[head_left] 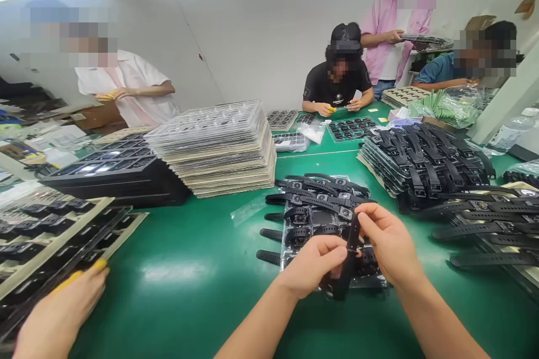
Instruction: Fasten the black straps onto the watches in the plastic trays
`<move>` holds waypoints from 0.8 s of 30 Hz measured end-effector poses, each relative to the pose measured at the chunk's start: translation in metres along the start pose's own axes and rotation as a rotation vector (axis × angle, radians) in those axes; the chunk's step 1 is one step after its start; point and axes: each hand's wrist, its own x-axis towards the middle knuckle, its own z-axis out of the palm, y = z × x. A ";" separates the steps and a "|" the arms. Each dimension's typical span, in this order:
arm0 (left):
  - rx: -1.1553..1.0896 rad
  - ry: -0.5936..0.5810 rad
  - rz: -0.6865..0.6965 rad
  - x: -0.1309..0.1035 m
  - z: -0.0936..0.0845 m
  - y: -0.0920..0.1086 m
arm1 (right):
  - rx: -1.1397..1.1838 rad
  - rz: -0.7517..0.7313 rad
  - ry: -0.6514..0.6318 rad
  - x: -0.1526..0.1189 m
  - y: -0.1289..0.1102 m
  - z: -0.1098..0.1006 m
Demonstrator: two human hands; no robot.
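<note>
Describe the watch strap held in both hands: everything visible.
The watch strap is black, matte, rubber-like, long and narrow. It stands roughly upright, slightly tilted, above the clear tray of black watches on the green table. The right hand pinches its upper end; the left hand grips its middle from the left. Its lower end hangs free. Finer details cannot be made out.

Both forearms were bare, without sleeves, watch or rings; the left hand (314, 265) and right hand (389, 244) wore no gloves.

green table (189, 291), stacked clear trays (214, 146), black trays (122, 171), watch trays (421, 162)
</note>
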 end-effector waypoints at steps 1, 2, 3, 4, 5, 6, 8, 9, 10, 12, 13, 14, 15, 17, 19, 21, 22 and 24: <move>-0.016 -0.018 -0.005 0.000 -0.001 -0.002 | 0.005 -0.029 0.026 0.001 0.001 0.001; -0.028 -0.042 -0.018 0.001 -0.001 -0.004 | 0.011 -0.054 0.051 0.002 0.002 0.001; -0.039 -0.067 -0.036 0.001 -0.001 -0.006 | 0.016 -0.071 0.072 0.003 0.003 0.001; -0.050 -0.091 -0.054 0.001 -0.001 -0.008 | 0.018 -0.082 0.088 0.004 0.003 0.001; -0.059 -0.106 -0.063 0.002 0.000 -0.010 | 0.015 -0.091 0.101 0.005 0.003 0.002; -0.064 -0.110 -0.061 0.002 0.001 -0.012 | 0.007 -0.099 0.107 0.006 0.002 0.002; -0.076 -0.099 -0.045 0.002 0.004 -0.014 | -0.017 -0.108 0.098 0.007 0.000 0.002; -0.083 -0.092 -0.038 0.002 0.005 -0.014 | -0.027 -0.110 0.090 0.007 -0.001 0.003; -0.085 -0.087 -0.033 0.001 0.006 -0.013 | -0.036 -0.115 0.086 0.007 -0.002 0.003; -0.052 -0.052 -0.004 -0.001 0.008 -0.009 | -0.061 -0.156 0.092 0.004 -0.005 0.003; 0.004 -0.008 0.034 -0.002 0.009 -0.006 | -0.089 -0.193 0.096 0.002 -0.007 0.003; 0.099 0.051 0.094 -0.004 0.009 -0.002 | -0.131 -0.232 0.083 -0.001 -0.008 0.003; 0.227 0.120 0.169 -0.006 0.008 0.001 | -0.186 -0.268 0.045 -0.005 -0.009 0.004; 0.514 0.246 0.331 -0.010 0.007 0.007 | -0.327 -0.294 -0.089 -0.012 -0.010 0.004; 0.727 0.316 0.471 -0.013 0.005 0.010 | -0.451 -0.255 -0.211 -0.017 -0.009 0.005; 0.829 0.354 0.560 -0.014 0.003 0.008 | -0.471 -0.174 -0.228 -0.020 -0.005 0.007; 0.857 0.368 0.596 -0.015 0.002 0.006 | -0.434 -0.128 -0.214 -0.019 -0.003 0.008; 0.881 0.406 0.673 -0.016 0.001 0.002 | -0.308 -0.056 -0.179 -0.018 0.001 0.009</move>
